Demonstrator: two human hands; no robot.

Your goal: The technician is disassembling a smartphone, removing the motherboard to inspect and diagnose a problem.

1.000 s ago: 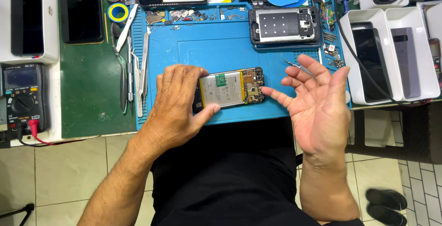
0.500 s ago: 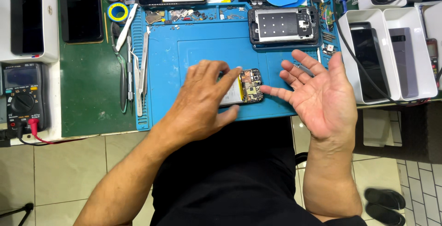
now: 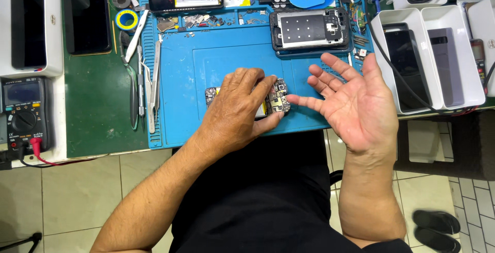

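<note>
On my counter [image 3: 98, 103] lies the blue work mat [image 3: 206, 52]. My left hand [image 3: 237, 108] lies flat over the opened phone [image 3: 278, 98] at the mat's front edge, fingers gripping it. My right hand [image 3: 356, 98] hovers just beside, palm up, fingers spread wide, holding nothing.

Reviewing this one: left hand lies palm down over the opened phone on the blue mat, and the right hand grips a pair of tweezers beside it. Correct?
Not quite. In the head view the right hand is open, palm up and holds nothing; the tweezers lie at the left edge of the blue mat. The left hand does lie palm down over the opened phone.
</note>
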